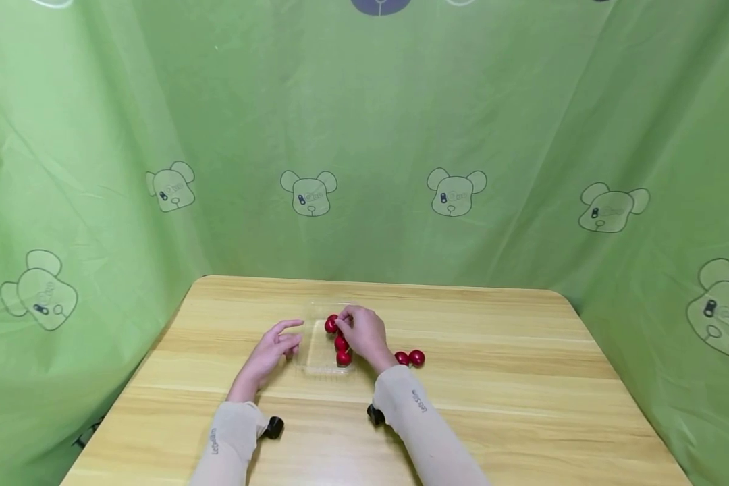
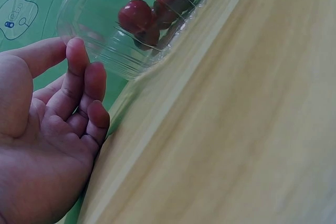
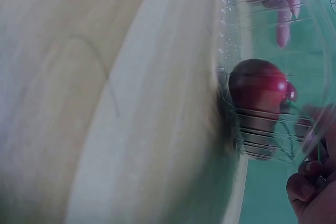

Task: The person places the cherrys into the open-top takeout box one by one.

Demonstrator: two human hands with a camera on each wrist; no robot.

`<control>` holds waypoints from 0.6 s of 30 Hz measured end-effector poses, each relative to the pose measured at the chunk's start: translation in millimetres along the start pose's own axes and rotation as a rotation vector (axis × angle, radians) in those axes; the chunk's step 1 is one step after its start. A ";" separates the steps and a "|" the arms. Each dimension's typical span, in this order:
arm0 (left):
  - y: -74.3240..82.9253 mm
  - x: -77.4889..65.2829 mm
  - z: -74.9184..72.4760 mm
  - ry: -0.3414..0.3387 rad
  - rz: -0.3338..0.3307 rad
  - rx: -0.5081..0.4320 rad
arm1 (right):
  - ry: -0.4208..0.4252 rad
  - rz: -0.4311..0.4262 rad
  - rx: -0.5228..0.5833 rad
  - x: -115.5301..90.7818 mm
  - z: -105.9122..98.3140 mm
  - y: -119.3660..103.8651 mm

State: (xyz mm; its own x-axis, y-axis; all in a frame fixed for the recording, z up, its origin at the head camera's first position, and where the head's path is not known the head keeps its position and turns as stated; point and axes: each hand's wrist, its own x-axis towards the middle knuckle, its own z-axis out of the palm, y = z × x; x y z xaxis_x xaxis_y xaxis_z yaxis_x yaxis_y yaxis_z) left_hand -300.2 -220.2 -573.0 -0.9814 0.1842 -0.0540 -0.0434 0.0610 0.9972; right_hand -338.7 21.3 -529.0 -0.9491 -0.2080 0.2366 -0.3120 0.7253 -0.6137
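Observation:
A clear plastic container (image 1: 316, 368) stands on the table with several red cherries (image 1: 343, 356) along its right side. My right hand (image 1: 364, 333) reaches in over that side, thumb and finger pinching the thin stem of a cherry (image 2: 135, 16). In the right wrist view, a green stem (image 3: 318, 151) shows at the fingers of this hand. To the left of the container is my left hand (image 1: 273, 351), palm turned toward it, fingers loosely bent and holding nothing. In the left wrist view its fingertips (image 2: 77, 51) overlap the container's rim.
Two more cherries (image 1: 416, 358) lie on the wooden table (image 1: 510, 405), right of the container and close to my right wrist. A green curtain (image 1: 376, 121) printed with bear heads hangs behind the table and on both sides.

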 end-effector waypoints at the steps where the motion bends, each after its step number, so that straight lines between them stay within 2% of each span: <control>1: -0.1 -0.1 -0.3 -0.002 0.001 0.001 | 0.003 -0.003 -0.007 0.0 0.3 0.5; 18: -0.2 -0.6 1.5 0.008 0.000 0.001 | 0.005 -0.022 -0.081 -0.2 1.2 3.7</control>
State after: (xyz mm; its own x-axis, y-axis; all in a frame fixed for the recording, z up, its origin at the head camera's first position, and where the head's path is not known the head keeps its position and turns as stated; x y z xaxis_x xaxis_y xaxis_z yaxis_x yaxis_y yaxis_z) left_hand -299.3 -218.9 -573.2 -0.9828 0.1765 -0.0539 -0.0435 0.0625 0.9971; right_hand -339.7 23.3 -532.2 -0.9418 -0.2208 0.2534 -0.3276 0.7716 -0.5453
